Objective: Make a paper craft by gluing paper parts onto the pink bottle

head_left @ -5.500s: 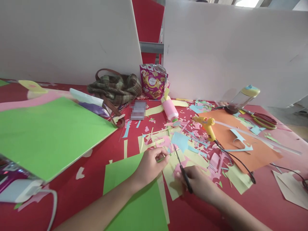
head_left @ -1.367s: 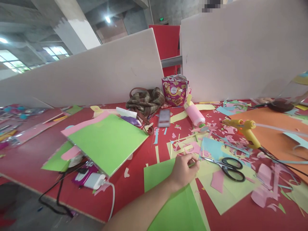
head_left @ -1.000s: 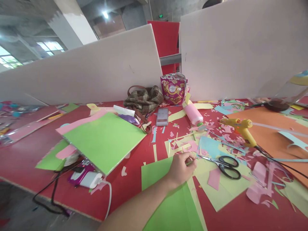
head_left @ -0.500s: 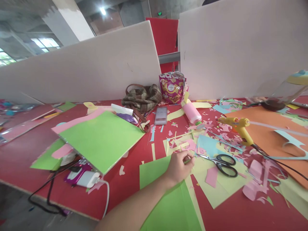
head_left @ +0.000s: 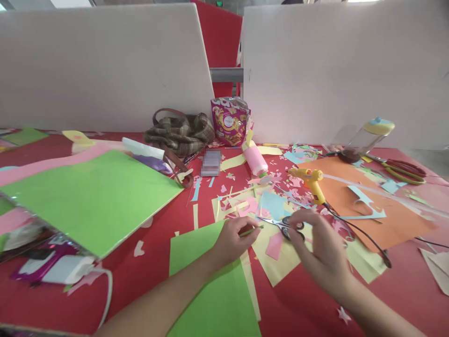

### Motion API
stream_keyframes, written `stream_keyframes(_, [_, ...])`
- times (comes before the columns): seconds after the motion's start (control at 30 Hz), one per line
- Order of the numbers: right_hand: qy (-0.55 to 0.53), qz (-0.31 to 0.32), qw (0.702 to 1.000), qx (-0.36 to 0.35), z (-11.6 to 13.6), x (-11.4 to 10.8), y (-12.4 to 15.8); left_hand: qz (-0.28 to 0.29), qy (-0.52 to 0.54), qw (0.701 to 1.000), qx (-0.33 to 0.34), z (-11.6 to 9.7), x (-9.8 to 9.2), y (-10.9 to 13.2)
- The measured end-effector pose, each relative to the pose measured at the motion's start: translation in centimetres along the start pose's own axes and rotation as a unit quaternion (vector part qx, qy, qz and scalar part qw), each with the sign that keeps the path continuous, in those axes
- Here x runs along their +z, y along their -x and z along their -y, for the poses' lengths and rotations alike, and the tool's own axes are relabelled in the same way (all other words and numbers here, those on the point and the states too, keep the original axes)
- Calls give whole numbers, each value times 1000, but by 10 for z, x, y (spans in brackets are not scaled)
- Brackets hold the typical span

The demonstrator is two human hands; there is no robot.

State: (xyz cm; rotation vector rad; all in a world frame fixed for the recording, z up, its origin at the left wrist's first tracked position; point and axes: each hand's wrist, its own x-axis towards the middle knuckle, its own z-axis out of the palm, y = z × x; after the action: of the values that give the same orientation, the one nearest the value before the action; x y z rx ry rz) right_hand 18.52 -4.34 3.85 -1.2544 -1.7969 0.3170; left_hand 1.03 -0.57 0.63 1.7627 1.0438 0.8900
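My left hand is closed in a pinch on a small, thin green paper strip, most of it hidden by the fingers. Beneath that hand and forearm lies a green paper sheet. My right hand is at the handles of the black-handled scissors, thumb and fingers apart around the loops. The scissors lie on a pale yellow sheet, blades towards my left hand. Close below them is a pink paper piece.
A yellow glue gun lies by an orange sheet. Behind are a pink bottle, a snack bag, a plaid bag, a glass jar and red-handled pliers. Green sheets overlie the left side. Paper scraps litter the middle.
My right hand has come into view from the right and reached the scissors' handles. My left hand keeps its pinch. The view has turned to the right and down.
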Motion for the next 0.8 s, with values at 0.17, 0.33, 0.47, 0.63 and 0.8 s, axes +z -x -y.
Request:
stream_keyframes(0.17, [-47, 116, 992, 28, -12, 24, 7, 41, 21, 998, 52, -3, 3, 6])
stream_keyframes(0.33, [-101, 133, 985, 33, -13, 32, 13, 47, 49, 997, 35, -3, 4, 10])
stream_keyframes(0.47, [-128, 117, 984, 43, -15, 33, 14, 60, 91, 994, -13, -5, 5, 10])
stream_keyframes(0.63, [-112, 110, 986, 54, -18, 30, 12, 55, 196, 974, -98, -10, 6, 9])
stream_keyframes(0.8, [16, 61, 998, 24, -26, 24, 4, 30, 266, 954, -138, -7, 5, 4])
